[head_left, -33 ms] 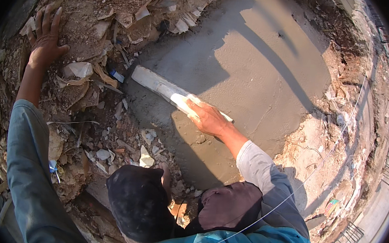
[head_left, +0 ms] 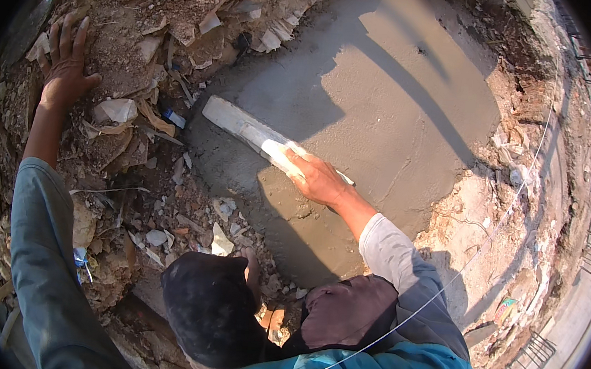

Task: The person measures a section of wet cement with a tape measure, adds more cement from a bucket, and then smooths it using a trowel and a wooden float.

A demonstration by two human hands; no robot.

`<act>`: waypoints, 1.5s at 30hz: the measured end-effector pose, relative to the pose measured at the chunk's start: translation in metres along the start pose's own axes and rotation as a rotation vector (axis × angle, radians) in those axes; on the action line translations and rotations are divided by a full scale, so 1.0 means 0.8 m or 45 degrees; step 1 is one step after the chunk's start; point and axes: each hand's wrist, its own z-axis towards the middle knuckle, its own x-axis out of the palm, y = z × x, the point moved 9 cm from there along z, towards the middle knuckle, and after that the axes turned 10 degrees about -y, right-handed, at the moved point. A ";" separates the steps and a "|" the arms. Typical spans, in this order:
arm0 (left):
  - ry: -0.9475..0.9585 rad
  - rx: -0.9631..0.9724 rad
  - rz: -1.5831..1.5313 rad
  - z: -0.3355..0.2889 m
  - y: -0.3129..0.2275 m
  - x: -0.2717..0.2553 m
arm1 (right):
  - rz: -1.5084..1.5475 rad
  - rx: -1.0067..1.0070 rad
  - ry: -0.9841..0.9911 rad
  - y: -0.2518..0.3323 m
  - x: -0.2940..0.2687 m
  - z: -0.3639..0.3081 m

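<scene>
My right hand (head_left: 318, 181) is wrapped round the grip of a long, narrow, pale hand float (head_left: 236, 123). The float lies at a slant on smooth, wet grey concrete (head_left: 386, 115), its far end pointing up and left to the rubble edge. My fingers hide part of the grip and the float's near end. Off to the left, my left hand (head_left: 65, 71) rests with fingers spread on a bank of reddish dirt and rubble (head_left: 121, 43), holding nothing.
Broken stones and scraps (head_left: 220, 241) border the concrete on the left. A thin white string (head_left: 440, 295) crosses the right side diagonally. Steel bar cages (head_left: 530, 356) lie at the far right. My bent knees (head_left: 351, 312) are at the concrete's near edge.
The view has shifted slightly. The float's far end lies a touch farther right from the rubble edge, still in my right hand. My left hand stays on the dirt.
</scene>
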 end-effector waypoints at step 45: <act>-0.177 0.097 -0.190 0.005 -0.009 -0.001 | 0.000 0.791 -1.133 -0.299 -0.259 0.131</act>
